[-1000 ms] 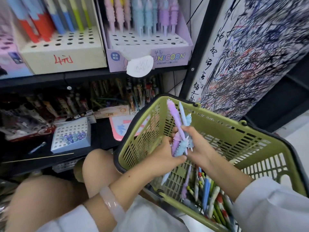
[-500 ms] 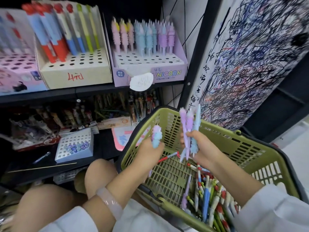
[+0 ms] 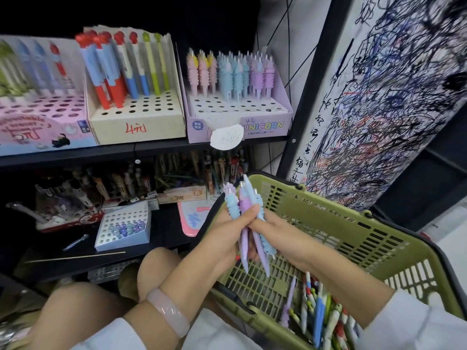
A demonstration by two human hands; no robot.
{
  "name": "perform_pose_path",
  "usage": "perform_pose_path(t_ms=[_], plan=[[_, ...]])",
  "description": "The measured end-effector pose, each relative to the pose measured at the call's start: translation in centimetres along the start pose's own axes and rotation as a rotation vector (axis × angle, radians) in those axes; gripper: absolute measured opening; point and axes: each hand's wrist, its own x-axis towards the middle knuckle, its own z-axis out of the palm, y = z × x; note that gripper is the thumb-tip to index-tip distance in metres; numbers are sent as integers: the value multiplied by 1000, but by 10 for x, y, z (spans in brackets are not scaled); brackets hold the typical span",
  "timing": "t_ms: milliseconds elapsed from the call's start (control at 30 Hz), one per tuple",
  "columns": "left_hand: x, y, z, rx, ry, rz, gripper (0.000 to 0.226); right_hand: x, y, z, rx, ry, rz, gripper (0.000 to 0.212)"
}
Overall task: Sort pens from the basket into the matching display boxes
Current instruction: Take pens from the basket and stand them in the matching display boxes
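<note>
White sleeves [image 3: 414,327], pale pink bangle [image 3: 168,315].

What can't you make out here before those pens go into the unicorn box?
- Pen count in the bundle, head view: left hand and right hand cover the barrels.
- Pens left in the basket: right sleeve and bottom edge cut them off.
- Far-left pink box: blurred, cut off.

Single head-worn wide-angle view. We look forward and steeply down from just above the lap, close to the left hand [image 3: 227,236] and right hand [image 3: 283,238], which meet near frame centre over the green basket [image 3: 353,223] at lower right. We face the black shelf [image 3: 151,150], whose display boxes fill the upper left; lines bow toward the frame edges. No second view shares this scene.
</note>
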Motion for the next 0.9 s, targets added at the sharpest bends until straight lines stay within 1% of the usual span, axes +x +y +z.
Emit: perform_pose_path(t_ms=[67,133,200,300,333,400,433,467,533,600,667,767,867,900], plan=[[-1,3,0,-35,14,2,47,2,-8,0,-86,-31,-4,20],[-1,6,-1,-102,48,1,32,6,-12,-2,-203,-45,-6,19],[-1,8,0,-162,87,3,19,12,-16,-2,-326,-25,-12,20],[-2,18,-1,-184,176,32,16,16,-24,1,-431,11,-63,10],[-2,23,-3,-185,203,39,16,16,-27,0,-493,46,-72,14],[-2,35,-10,-163,261,41,19,17,-32,-3,-573,156,-108,36],[-2,41,-15,-155,272,47,19,17,-34,-6,-596,220,-170,38],[-3,47,-19,-160,269,55,18,16,-38,-10,-635,283,-265,34],[-4,56,-27,-168,258,59,19,14,-45,-17,-838,347,-525,28],[-6,62,-30,-188,234,38,27,16,-49,-23,-1131,294,-778,31],[-7,65,-28,-184,214,30,29,20,-50,-21,-1336,243,-935,33],[-7,70,-26,-226,137,34,27,24,-52,-17,-1414,232,-1076,31],[-9,79,-27,-390,29,12,33,28,-58,-20,-1370,269,-1163,22],[-8,82,-27,-390,28,26,31,30,-61,-21,-1328,297,-1157,20]])
